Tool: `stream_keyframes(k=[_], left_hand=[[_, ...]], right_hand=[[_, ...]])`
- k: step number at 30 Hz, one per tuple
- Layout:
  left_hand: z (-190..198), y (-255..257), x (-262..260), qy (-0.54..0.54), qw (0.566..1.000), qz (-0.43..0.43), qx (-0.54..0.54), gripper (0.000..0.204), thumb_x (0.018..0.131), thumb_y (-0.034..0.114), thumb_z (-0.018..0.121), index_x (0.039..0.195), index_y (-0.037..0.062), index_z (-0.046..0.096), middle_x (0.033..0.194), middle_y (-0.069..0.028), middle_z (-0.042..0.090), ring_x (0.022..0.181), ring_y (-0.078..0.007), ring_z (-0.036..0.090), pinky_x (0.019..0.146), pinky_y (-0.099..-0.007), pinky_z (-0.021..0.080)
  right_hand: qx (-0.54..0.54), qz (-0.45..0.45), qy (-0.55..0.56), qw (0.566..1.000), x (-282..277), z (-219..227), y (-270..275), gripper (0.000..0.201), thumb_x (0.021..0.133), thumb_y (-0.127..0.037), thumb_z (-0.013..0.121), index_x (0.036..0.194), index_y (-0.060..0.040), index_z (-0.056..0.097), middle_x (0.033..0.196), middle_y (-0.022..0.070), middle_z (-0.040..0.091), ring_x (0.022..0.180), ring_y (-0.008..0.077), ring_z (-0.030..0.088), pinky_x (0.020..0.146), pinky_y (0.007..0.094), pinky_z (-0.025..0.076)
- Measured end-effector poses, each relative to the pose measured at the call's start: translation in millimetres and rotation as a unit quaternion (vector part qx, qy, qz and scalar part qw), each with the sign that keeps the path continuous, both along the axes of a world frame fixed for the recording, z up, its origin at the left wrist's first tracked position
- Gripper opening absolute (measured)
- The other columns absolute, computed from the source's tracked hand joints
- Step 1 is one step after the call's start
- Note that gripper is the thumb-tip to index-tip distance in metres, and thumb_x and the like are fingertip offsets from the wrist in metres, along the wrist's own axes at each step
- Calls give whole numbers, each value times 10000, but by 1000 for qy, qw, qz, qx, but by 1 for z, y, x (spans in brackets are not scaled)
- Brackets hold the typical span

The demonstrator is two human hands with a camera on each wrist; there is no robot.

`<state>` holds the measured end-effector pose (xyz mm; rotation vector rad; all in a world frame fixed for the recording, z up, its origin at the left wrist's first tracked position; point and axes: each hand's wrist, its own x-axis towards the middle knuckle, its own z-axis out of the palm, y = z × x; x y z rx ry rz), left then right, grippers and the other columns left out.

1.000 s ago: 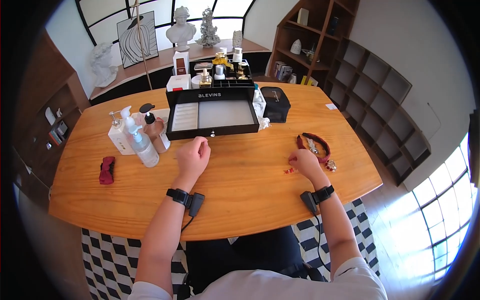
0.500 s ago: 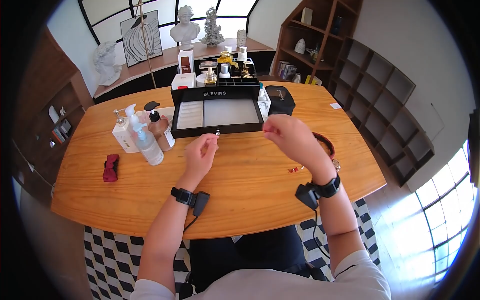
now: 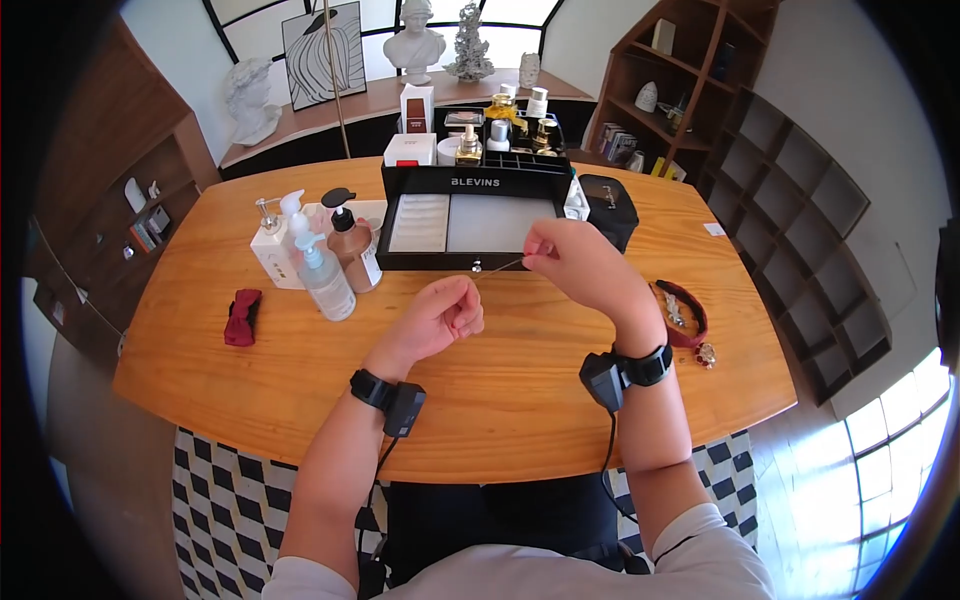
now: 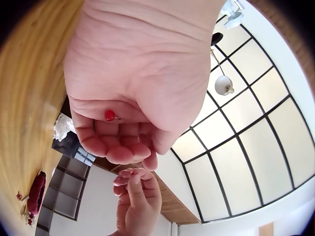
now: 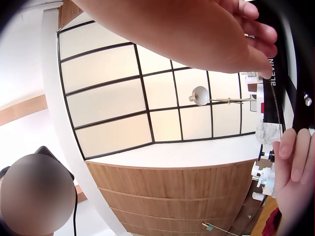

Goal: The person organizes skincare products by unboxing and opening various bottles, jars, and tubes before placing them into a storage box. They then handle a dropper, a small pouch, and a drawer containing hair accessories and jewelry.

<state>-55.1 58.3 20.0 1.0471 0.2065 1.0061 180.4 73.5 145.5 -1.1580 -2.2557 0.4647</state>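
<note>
A thin chain [image 3: 503,267] runs between my two hands in front of the black drawer box [image 3: 475,182]. My left hand [image 3: 437,318] is curled, palm up, and holds one end; a red bead [image 4: 110,115] shows against its fingers in the left wrist view. My right hand [image 3: 585,265] pinches the other end between thumb and fingertips, higher and further right, overlapping the corner of the pulled-out drawer [image 3: 500,222]. In the right wrist view the chain [image 5: 276,105] hangs from the right fingertips toward the left hand. The drawer has a ridged light section at its left.
Pump bottles [image 3: 328,285] stand left of the drawer, with a dark red bow [image 3: 242,317] nearer me. At the right lie a dark red headband [image 3: 697,312] and a jewelled ornament [image 3: 706,355]. A black pouch [image 3: 610,210] sits beside the box, which carries several cosmetics.
My right hand has left the spot by the headband, moved left and up to the drawer, and now holds the chain with my left hand. The left hand has turned palm up.
</note>
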Motion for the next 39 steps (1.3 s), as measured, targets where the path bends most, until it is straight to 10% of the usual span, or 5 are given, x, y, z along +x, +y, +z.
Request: stream_keyframes(k=[23,32,39], left_hand=[[-8,2,-4,-38,998,-29,-49,346,1046,289,413,776,100,515,931,-111,637,908,-248,559,867,-388,428],[-7,5,-2,-34,997,-40,-57,286,1062,301,438,896,93,542,876,-77,598,827,-194,543,803,-358,432],[-12,6,0,-53,996,-37,-61,256,1066,283,471,933,78,547,909,-70,619,794,-180,531,779,-340,438]], right_hand=[[28,107,10,994,-42,-37,8,119,798,-122,670,825,-18,723,860,165,695,843,349,676,750,414,546],[-114,105,109,982,-29,-17,13,146,847,-130,689,860,15,674,743,41,640,707,108,586,645,279,482],[-148,88,173,970,-26,-17,17,162,841,-130,679,853,31,690,730,58,653,687,131,585,642,301,486]])
